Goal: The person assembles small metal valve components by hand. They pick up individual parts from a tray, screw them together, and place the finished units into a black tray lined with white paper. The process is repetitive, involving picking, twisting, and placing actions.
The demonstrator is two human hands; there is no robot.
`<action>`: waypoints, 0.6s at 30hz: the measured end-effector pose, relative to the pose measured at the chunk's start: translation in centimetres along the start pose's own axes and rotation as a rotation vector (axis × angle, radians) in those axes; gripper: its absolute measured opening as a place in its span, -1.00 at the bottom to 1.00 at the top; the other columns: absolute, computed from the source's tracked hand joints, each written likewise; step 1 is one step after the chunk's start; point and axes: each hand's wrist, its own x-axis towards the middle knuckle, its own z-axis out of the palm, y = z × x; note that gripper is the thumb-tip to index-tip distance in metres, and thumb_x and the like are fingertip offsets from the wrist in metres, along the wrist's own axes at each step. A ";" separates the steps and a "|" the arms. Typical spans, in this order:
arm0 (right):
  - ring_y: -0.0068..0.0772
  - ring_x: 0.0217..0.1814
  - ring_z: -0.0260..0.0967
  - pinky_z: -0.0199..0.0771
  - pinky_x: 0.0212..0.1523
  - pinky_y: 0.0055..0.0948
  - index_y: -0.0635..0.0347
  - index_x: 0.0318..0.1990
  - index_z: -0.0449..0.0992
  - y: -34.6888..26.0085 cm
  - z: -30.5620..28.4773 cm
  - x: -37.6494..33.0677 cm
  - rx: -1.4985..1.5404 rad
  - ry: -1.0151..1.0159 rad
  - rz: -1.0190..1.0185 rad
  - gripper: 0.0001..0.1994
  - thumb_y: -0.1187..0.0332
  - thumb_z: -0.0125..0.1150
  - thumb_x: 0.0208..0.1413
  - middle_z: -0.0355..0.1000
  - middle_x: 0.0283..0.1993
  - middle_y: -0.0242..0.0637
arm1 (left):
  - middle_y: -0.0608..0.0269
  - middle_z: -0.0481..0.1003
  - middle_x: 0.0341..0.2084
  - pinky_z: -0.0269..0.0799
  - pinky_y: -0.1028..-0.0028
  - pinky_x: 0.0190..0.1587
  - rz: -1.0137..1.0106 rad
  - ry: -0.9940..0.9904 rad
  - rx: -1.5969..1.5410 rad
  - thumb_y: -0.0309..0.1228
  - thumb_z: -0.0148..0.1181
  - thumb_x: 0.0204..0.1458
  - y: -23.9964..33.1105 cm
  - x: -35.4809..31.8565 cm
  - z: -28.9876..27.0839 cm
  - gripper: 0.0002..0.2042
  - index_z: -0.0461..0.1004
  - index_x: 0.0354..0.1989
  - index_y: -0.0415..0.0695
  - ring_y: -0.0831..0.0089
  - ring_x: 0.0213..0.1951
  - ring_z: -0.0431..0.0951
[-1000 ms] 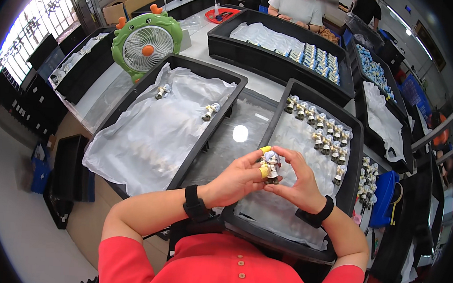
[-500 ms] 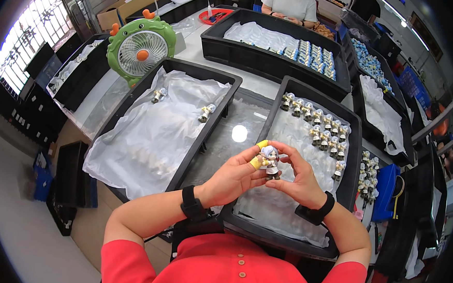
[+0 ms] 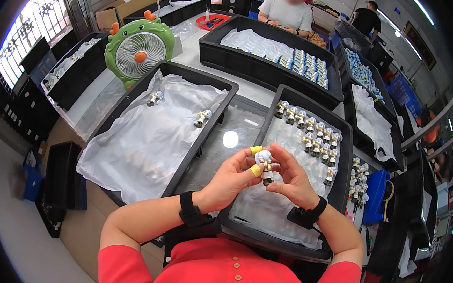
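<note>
Fingers (image 3: 256, 171) of the yellow-tipped left hand (image 3: 229, 177) pinch a white-haired, plastic-looking figurine (image 3: 267, 167) over a black rectangular tray (image 3: 344, 169). The bare right hand (image 3: 297, 186) curls beside it, grip unclear — a loosened pinch could drop it.

A red short-sleeved top (image 3: 198, 269) with round tan buttons (image 3: 237, 265) was worn; blocky black wristbands (image 3: 189, 206) were strapped on, and yellow covers (image 3: 256, 170) were fitted to two digits of the left hand (image 3: 229, 178).

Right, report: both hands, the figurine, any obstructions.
Left hand gripping white-haired figurine. Right hand curled close beside it, contact unclear. Nothing visibly in the way.
</note>
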 end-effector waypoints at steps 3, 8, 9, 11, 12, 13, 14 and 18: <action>-0.50 0.21 0.14 0.13 0.18 -0.44 0.08 0.33 0.11 0.1 -0.1 0.1 -0.027 -0.025 0.014 -0.21 0.42 0.39 -0.10 0.16 0.29 -0.42 | 0.32 0.38 -0.01 0.33 0.53 0.02 0.003 0.007 0.011 -0.35 0.06 0.18 0.0 -0.1 -0.2 -0.58 0.18 0.20 -0.10 0.58 0.02 0.37; -0.51 0.21 0.15 0.13 0.18 -0.45 0.08 0.31 0.15 0.4 -0.1 0.1 -0.009 -0.009 0.038 -0.24 0.41 0.39 -0.10 0.17 0.28 -0.43 | 0.24 0.34 0.07 0.32 0.41 0.08 -0.025 0.012 0.027 -0.37 0.03 0.19 -0.2 0.1 -0.4 -0.59 0.16 0.19 -0.12 0.50 0.08 0.36; -0.50 0.21 0.15 0.13 0.18 -0.45 0.08 0.30 0.15 0.4 0.0 0.1 -0.006 -0.005 0.042 -0.23 0.41 0.39 -0.11 0.18 0.28 -0.42 | 0.23 0.34 0.07 0.32 0.40 0.08 -0.024 0.013 0.030 -0.37 0.03 0.20 -0.2 0.1 -0.4 -0.59 0.16 0.19 -0.13 0.48 0.08 0.36; -0.46 0.21 0.17 0.15 0.17 -0.44 0.07 0.28 0.18 -0.2 0.1 0.1 -0.164 0.006 -0.013 -0.24 0.39 0.40 -0.13 0.19 0.28 -0.39 | 0.20 0.34 0.08 0.33 0.39 0.09 -0.033 0.005 0.010 -0.37 0.01 0.20 -0.1 0.0 -0.4 -0.59 0.15 0.20 -0.15 0.46 0.08 0.38; -0.45 0.21 0.18 0.17 0.16 -0.43 0.07 0.28 0.19 -0.6 0.1 0.1 -0.242 0.012 -0.040 -0.25 0.39 0.41 -0.13 0.20 0.27 -0.37 | 0.19 0.34 0.08 0.34 0.39 0.10 -0.043 -0.003 -0.013 -0.37 0.00 0.21 0.1 0.0 -0.3 -0.59 0.14 0.20 -0.15 0.45 0.09 0.38; -0.42 0.20 0.19 0.18 0.16 -0.42 0.07 0.26 0.21 -1.0 0.3 0.2 -0.310 0.026 -0.075 -0.26 0.39 0.40 -0.14 0.22 0.26 -0.36 | 0.18 0.34 0.08 0.34 0.38 0.10 -0.052 -0.011 -0.036 -0.37 -0.01 0.21 0.1 -0.1 -0.2 -0.59 0.14 0.21 -0.16 0.44 0.09 0.39; -0.40 0.19 0.21 0.19 0.16 -0.41 0.07 0.25 0.22 -1.4 0.6 0.3 -0.377 0.039 -0.108 -0.28 0.39 0.40 -0.14 0.24 0.25 -0.34 | 0.17 0.34 0.08 0.34 0.37 0.11 -0.067 -0.027 -0.059 -0.38 -0.03 0.22 0.0 -0.1 -0.2 -0.59 0.13 0.21 -0.16 0.42 0.09 0.39; -0.31 0.16 0.25 0.23 0.15 -0.38 0.10 0.18 0.29 -0.8 0.4 0.2 -0.442 0.110 -0.151 -0.34 0.46 0.36 -0.19 0.32 0.14 -0.27 | 0.14 0.35 0.08 0.35 0.33 0.12 -0.117 -0.069 -0.151 -0.39 -0.08 0.23 -0.4 0.0 -0.1 -0.61 0.14 0.21 -0.17 0.36 0.09 0.41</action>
